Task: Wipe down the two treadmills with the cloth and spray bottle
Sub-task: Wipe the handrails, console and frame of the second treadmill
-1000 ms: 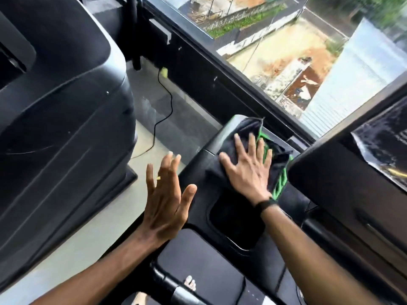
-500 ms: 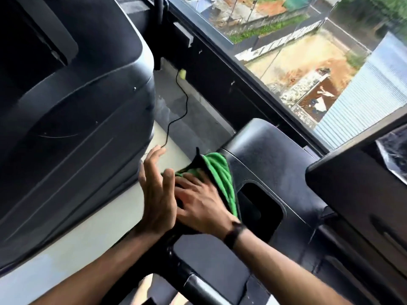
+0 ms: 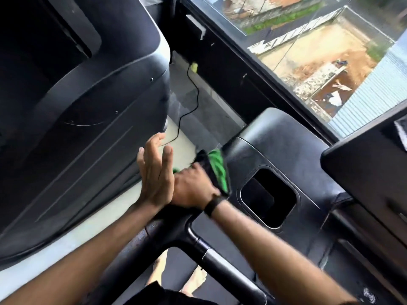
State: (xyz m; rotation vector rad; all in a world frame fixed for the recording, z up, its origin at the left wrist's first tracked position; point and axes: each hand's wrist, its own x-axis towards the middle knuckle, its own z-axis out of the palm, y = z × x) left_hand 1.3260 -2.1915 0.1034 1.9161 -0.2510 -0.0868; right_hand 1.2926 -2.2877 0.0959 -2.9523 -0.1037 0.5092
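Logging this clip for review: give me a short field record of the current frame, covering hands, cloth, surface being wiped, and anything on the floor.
left hand: open, fingers straight, holds nothing
right hand: presses the cloth, fingers hidden
cloth: green and black, at the left edge of the treadmill console
cup recess: dark, right of the cloth
spray bottle: not in view
floor: black cable beside the second treadmill

a strip of pale floor [image 3: 123, 201] lies open between the neighbouring treadmill [image 3: 88, 119] and the console [image 3: 286, 172].
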